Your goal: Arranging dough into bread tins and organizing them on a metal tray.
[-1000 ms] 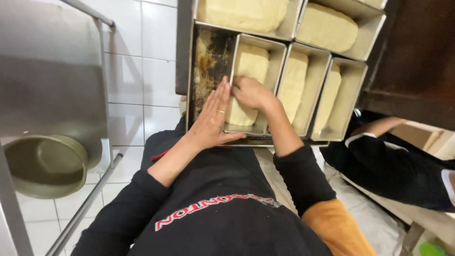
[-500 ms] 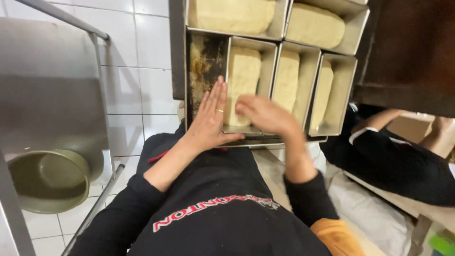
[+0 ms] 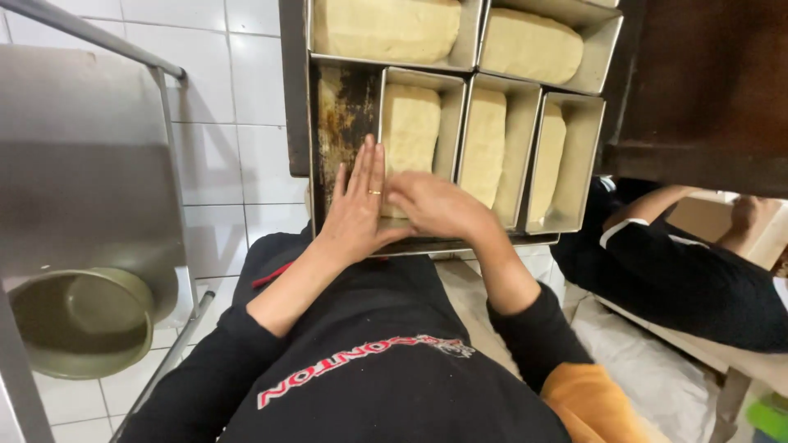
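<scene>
A dark, stained baking tray [image 3: 345, 107] carries three long metal loaf tins side by side, each filled with pale dough. My left hand [image 3: 357, 205], wearing a ring, lies flat with straight fingers against the left wall of the leftmost loaf tin [image 3: 410, 123], over the bare strip of tray. My right hand [image 3: 435, 205] curls over that tin's near end, its fingertips touching my left hand. The near edge of that tin is hidden under both hands.
Two more dough-filled tins [image 3: 484, 135] [image 3: 558, 156] stand to the right, and two larger ones [image 3: 386, 29] behind. A metal bowl [image 3: 78, 320] sits under a steel table [image 3: 82, 164] at left. Another person's arm [image 3: 673, 271] is at right, under a dark wooden board [image 3: 714, 82].
My right hand has slid down from the tin's rim to its near end, meeting my left hand. The left hand stays flat against the tin's side.
</scene>
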